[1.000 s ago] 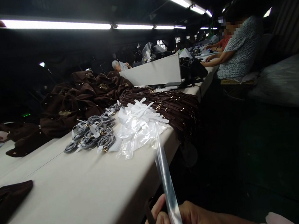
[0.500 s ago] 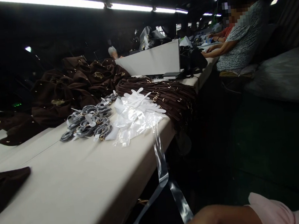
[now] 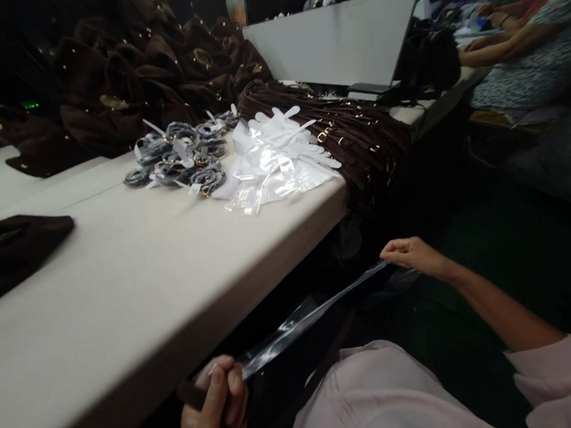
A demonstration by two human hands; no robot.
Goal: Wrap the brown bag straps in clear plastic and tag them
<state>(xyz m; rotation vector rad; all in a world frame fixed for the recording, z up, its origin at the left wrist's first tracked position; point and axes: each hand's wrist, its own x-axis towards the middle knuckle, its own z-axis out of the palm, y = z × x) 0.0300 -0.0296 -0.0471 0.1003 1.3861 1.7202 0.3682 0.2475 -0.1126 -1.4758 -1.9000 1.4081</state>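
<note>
A long clear plastic strip (image 3: 305, 319) stretches between my two hands in front of the table edge. My left hand (image 3: 212, 407) is closed around one end of it, together with a dark brown piece (image 3: 194, 394) that looks like a strap; most of that piece is hidden by the fingers. At the far end of the strip, my right hand (image 3: 412, 256) pinches it between thumb and fingers, the arm reaching out to the right. On the table corner above lies a pile of clear plastic strips with white tabs (image 3: 280, 158).
Coiled, wrapped straps (image 3: 183, 156) sit left of the plastic pile. Brown straps with gold buckles (image 3: 353, 131) hang over the table's edge. Brown bags (image 3: 128, 74) are heaped behind, near a white panel (image 3: 335, 40). A co-worker (image 3: 526, 60) sits at the far right.
The plastic strip, which hung from the pile over the table edge, is now off it and drawn out between my hands. Both hands have come into fuller view; the camera has tilted down.
</note>
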